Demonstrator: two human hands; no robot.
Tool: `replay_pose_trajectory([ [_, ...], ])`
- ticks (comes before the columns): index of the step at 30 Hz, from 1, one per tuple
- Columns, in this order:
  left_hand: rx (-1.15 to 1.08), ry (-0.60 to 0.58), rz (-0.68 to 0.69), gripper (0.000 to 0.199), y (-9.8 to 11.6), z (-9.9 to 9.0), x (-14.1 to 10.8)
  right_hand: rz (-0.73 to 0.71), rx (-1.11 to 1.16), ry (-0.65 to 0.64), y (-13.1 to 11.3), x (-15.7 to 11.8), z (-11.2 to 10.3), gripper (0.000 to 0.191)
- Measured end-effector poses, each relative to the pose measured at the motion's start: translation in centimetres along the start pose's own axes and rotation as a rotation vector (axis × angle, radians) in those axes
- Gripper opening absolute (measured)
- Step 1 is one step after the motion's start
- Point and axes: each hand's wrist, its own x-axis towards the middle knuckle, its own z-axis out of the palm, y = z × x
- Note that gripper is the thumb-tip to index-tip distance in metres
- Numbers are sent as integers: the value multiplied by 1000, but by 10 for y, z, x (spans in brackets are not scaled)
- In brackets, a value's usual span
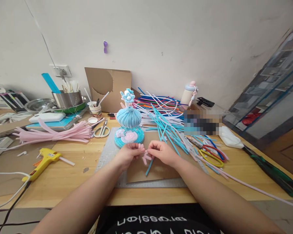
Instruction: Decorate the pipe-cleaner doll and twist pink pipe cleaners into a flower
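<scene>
Both hands meet over a cardboard sheet on a grey mat. My left hand (130, 154) is closed, pinching one side of a small bent pink pipe-cleaner piece (145, 158). Fingers of my right hand (162, 152) pinch its other side. Below the piece, a blue pipe cleaner (149, 167) lies slanted on the cardboard (158, 174). Just behind my left hand stands a blue fuzzy doll-like figure (129, 117) with a pleated skirt, on a round blue base (118, 139) bearing pink and white flowers.
Blue pipe cleaners (169, 130) spread behind my right hand, beside red-and-yellow-handled tools (213, 156). At left are a yellow glue gun (42, 162), a pink pipe-cleaner bundle (56, 133) and scissors (102, 131). A bottle (187, 96) stands at the back right.
</scene>
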Motion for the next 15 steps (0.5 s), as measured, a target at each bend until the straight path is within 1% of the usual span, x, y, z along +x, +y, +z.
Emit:
replay_pose_trajectory([
  [3,-75,11,-40,30,0,1,0,19,20,7,1,0,0,21],
  [7,-146,-11,-90,28,2,3,-1,21,55,43,-1,0,0,19],
  [11,-132,25,-51,29,5,2,-1,22,89,37,-2,0,-2,17],
  [15,-85,-21,-47,30,6,1,-1,37,81,-14,-3,-1,-2,19],
])
